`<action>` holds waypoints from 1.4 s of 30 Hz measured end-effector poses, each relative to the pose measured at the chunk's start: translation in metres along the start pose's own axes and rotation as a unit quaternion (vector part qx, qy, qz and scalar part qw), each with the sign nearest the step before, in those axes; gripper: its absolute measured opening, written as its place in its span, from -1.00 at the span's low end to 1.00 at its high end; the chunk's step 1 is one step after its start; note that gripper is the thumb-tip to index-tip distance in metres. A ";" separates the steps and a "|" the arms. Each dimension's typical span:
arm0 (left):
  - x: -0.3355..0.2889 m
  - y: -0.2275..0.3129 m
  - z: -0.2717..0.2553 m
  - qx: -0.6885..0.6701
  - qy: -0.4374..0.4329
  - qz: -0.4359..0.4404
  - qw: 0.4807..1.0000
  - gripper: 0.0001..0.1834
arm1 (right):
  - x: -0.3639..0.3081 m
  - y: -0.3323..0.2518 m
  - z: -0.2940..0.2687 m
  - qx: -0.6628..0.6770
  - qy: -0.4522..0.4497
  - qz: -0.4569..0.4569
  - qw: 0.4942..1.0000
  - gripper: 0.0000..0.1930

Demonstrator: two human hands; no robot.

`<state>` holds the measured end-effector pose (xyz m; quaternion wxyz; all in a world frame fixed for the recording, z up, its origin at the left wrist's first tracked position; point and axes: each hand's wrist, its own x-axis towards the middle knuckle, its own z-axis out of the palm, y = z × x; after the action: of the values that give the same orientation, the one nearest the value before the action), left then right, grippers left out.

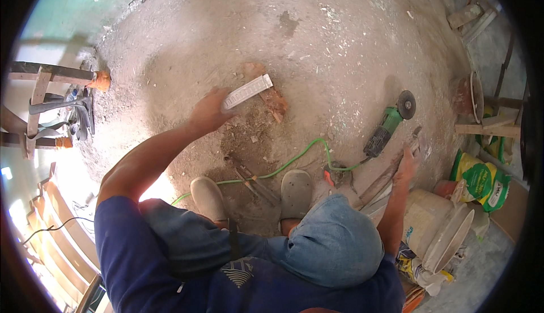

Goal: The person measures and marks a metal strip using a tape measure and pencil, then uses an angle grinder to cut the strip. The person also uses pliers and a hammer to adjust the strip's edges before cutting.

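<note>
My left hand (211,110) is closed round the near end of a short white strip with a row of slots or a raised pattern (249,91). The strip sits over a broken reddish-brown brick or block (274,105) on the dirt floor; I cannot tell whether they touch. Out to the right, my right hand (406,167) is closed at a narrow grey piece (416,145), too small to name, beside long strips (378,191) lying on the ground. A green angle grinder (385,128) with a dark disc lies just left of that hand.
A green cord (283,167) crosses the floor past my shoes (296,191). Between them lie long-handled pliers or cutters (249,180). A red-and-black tool (329,178) is nearby. A dirty white bucket (433,222) and green-yellow bags (480,180) stand right; wooden frames (39,100) line the left.
</note>
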<state>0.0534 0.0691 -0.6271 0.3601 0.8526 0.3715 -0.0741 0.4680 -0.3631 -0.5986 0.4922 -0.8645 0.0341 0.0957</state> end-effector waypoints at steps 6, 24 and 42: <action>-0.032 -0.039 -0.029 0.001 -0.048 -0.011 0.999 -0.10 | 0.069 0.069 -0.058 -0.281 0.078 -0.012 0.957 -0.41; -0.189 -0.150 -0.143 0.134 -0.148 -0.198 0.960 -0.05 | 0.021 -0.147 0.016 -0.445 -0.187 -0.260 0.836 -0.51; -0.258 -0.285 -0.027 0.237 0.033 -0.108 0.965 -0.30 | 0.018 0.012 -0.032 -0.369 0.149 -0.115 0.910 -0.42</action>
<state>-0.3302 0.0701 -0.6655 0.1251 0.8703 0.4449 -0.1700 0.4882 -0.3964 -0.5965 0.1352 -0.9866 -0.0306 -0.0858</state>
